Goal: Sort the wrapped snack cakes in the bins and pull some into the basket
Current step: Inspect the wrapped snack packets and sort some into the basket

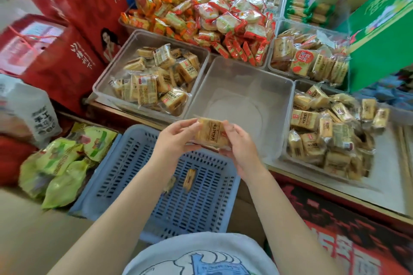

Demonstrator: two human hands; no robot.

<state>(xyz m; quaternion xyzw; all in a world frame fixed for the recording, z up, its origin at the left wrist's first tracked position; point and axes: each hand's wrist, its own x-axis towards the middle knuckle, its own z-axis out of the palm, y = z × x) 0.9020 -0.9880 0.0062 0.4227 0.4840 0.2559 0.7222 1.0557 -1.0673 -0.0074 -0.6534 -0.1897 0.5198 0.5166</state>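
We had one wrapped snack cake [211, 133] pinched between our left hand [176, 138] and right hand [238, 144], held over the blue basket [125, 167], which had one cake [189, 179] inside, just in front of the empty clear bin [243, 78].

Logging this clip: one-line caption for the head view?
Both hands hold one clear-wrapped yellow snack cake above the blue slotted plastic basket.

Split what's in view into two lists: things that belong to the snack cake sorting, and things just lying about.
Part of the job: snack cake held by left hand and right hand; blue basket; empty bin; left bin; right bin.

Lying about: red boxes; green box; green bags.
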